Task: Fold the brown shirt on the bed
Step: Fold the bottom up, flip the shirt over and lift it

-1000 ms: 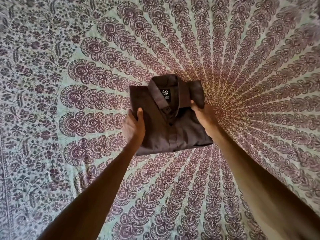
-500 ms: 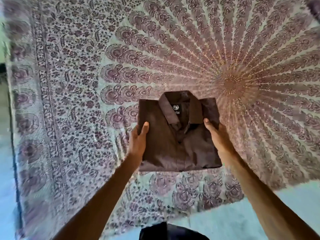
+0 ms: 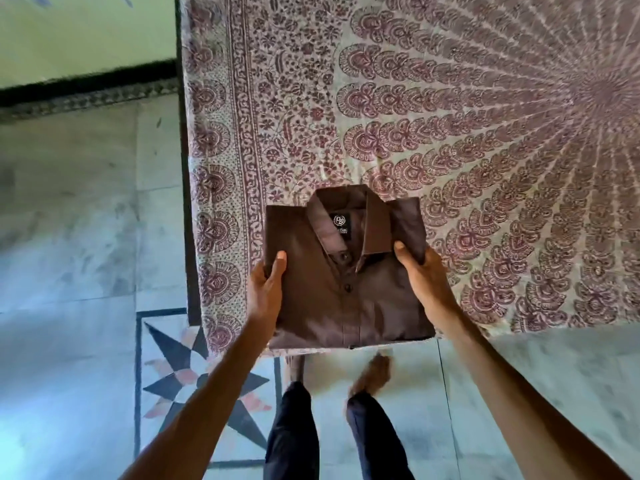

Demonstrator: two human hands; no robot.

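Folded into a neat rectangle, the brown shirt (image 3: 346,292) sits dead centre of the frame, collar (image 3: 375,223) at the top and black neck label (image 3: 341,222) showing. The left hand (image 3: 265,289) grips its left edge, thumb on top; the right hand (image 3: 424,277) grips the right edge, thumb pressed down just beside the collar tip. The fingers of both are tucked under the cloth, out of sight. The hands are well apart, with the whole width of the shirt between them. The bundle is over the near left corner of the bed (image 3: 467,109), which is spread with a maroon paisley cover; whether it rests there or hangs just above, I cannot tell. Its lower edge reaches the bed's front edge. Below it, at bottom centre, are dark trouser legs (image 3: 294,438) and a blurred bare foot (image 3: 370,375) on the pale marble floor (image 3: 69,237). A dark star inlay (image 3: 194,379) lies at lower left, partly crossed by the left forearm. At upper left, a green wall (image 3: 86,32) meets a dark skirting (image 3: 86,83).
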